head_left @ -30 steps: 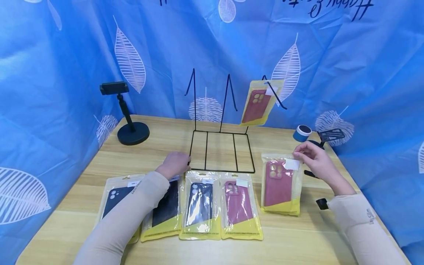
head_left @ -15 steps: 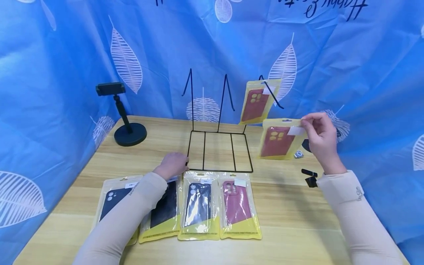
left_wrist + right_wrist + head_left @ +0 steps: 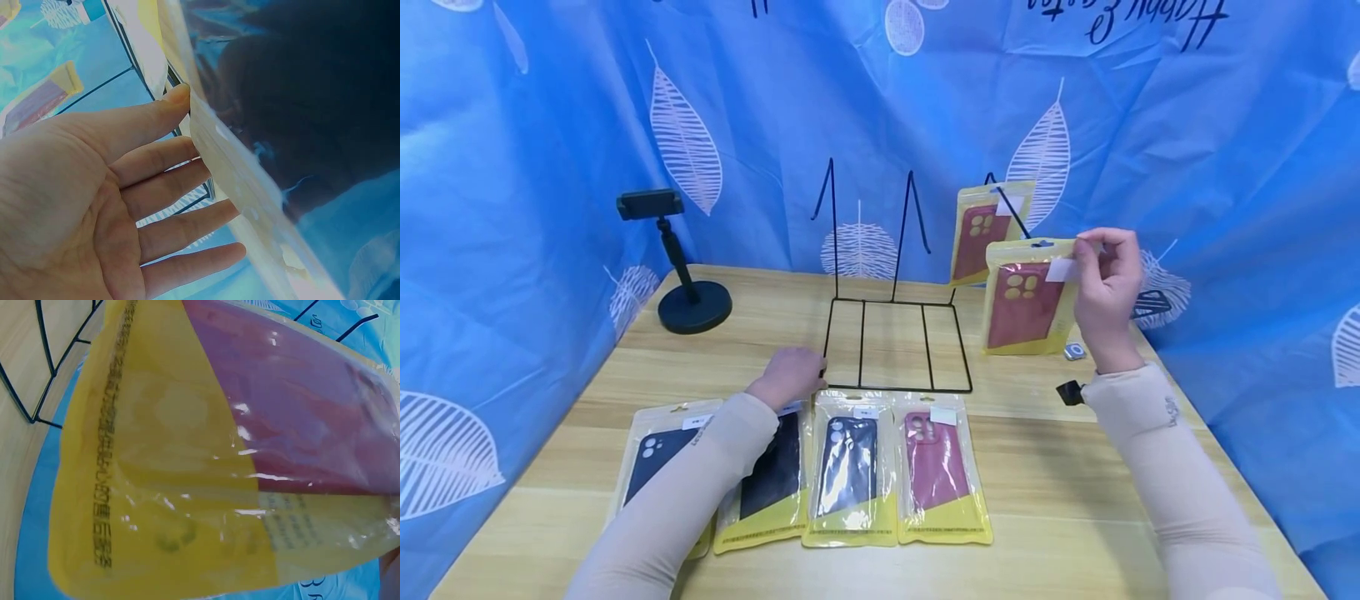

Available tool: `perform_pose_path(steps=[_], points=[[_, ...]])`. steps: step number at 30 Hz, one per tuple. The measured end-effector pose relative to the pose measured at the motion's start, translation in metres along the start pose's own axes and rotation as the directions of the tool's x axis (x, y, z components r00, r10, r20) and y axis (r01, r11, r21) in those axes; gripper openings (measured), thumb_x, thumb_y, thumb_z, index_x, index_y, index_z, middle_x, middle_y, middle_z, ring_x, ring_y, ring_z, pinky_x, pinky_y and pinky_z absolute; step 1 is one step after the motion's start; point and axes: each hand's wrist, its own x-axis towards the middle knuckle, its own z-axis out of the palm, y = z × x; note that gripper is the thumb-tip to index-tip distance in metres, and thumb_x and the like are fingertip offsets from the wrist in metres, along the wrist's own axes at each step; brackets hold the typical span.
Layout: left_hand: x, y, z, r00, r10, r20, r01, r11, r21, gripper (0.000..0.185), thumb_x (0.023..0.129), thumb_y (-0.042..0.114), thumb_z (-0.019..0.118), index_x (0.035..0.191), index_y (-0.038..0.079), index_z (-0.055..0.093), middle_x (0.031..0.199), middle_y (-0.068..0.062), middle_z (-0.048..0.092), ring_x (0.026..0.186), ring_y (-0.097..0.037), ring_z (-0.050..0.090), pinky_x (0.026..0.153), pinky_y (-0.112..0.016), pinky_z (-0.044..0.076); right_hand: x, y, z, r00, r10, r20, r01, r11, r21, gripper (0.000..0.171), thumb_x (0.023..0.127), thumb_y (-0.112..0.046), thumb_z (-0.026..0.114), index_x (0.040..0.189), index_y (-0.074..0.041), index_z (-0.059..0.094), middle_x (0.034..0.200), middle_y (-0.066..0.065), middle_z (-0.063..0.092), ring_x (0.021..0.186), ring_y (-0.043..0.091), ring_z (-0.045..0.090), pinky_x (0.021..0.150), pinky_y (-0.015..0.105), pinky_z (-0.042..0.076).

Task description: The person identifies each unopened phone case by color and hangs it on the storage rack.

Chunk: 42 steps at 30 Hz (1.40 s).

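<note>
A black wire rack [image 3: 931, 390] with three hooks stands at the table's middle. My left hand [image 3: 790, 377] holds its front left corner; in the left wrist view the hand's [image 3: 94, 169] thumb lies against the wire, its other fingers stretched below. My right hand [image 3: 1108, 287] pinches the top right corner of a bagged red phone case [image 3: 1022, 308], upright in the air. Its hang hole is at the tip of the rack's right hook [image 3: 1013, 213]. Farther back on that hook hangs another bagged red phone case [image 3: 973, 242]. In the right wrist view, the held bag's yellow bottom [image 3: 175, 456] fills much of the frame.
In front of the rack lie a bagged red case [image 3: 940, 467], a bagged dark case [image 3: 850, 467], and two more dark ones [image 3: 771, 475] [image 3: 655, 458] partly under the left sleeve. A black phone stand [image 3: 694, 307] is back left. Small items [image 3: 1073, 351] lie at right.
My right hand has lifted the bagged red phone case off the table and carried it up and left to the right hook's tip. The left hand keeps its place at the rack's corner.
</note>
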Motion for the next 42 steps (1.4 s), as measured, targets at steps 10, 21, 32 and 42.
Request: perform_pose_path(steps=[10, 21, 32, 42], points=[[0.0, 0.001, -0.003, 1.0, -0.007, 0.01, 0.007, 1.0, -0.006, 0.015, 0.093, 0.026, 0.069, 0.093, 0.011, 0.069, 0.088, -0.005, 0.07, 0.073, -0.018, 0.06, 0.066, -0.037, 0.052, -0.001, 0.002, 0.013, 0.994, 0.108, 0.025, -0.108, 0.994, -0.012, 0.015, 0.1, -0.008, 0.056, 0.106, 0.005, 0.058, 0.095, -0.012, 0.055, 0.076, 0.004, 0.052, 0.066, 0.019, 0.04], [0.0, -0.001, -0.002, 1.0, -0.008, 0.007, 0.008, 1.0, 0.003, 0.014, 0.093, 0.026, 0.069, 0.09, 0.012, 0.068, 0.087, -0.004, 0.069, 0.073, -0.018, 0.059, 0.065, -0.037, 0.051, 0.012, 0.03, 0.025, 0.973, 0.23, 0.006, -0.23, 0.972, -0.041, 0.009, 0.101, -0.017, 0.056, 0.109, -0.012, 0.059, 0.098, -0.005, 0.057, 0.086, 0.008, 0.061, 0.07, 0.02, 0.045], [0.002, 0.001, 0.001, 1.0, 0.002, 0.005, -0.002, 1.0, 0.003, 0.015, 0.092, 0.027, 0.071, 0.087, 0.013, 0.067, 0.083, -0.002, 0.068, 0.071, -0.017, 0.059, 0.066, -0.037, 0.052, 0.025, 0.048, 0.038, 0.958, 0.288, 0.004, -0.286, 0.952, -0.11, 0.012, 0.102, -0.022, 0.054, 0.112, -0.015, 0.057, 0.102, -0.008, 0.057, 0.084, 0.006, 0.058, 0.071, 0.021, 0.044], [0.002, 0.001, 0.0, 1.0, -0.001, 0.013, 0.001, 1.0, -0.001, 0.015, 0.092, 0.026, 0.07, 0.091, 0.011, 0.068, 0.085, -0.003, 0.069, 0.072, -0.018, 0.06, 0.068, -0.037, 0.052, 0.041, 0.061, 0.05, 0.936, 0.353, 0.01, -0.348, 0.927, -0.137, 0.016, 0.102, -0.029, 0.055, 0.112, -0.017, 0.057, 0.101, -0.01, 0.057, 0.075, 0.007, 0.056, 0.071, 0.022, 0.045]])
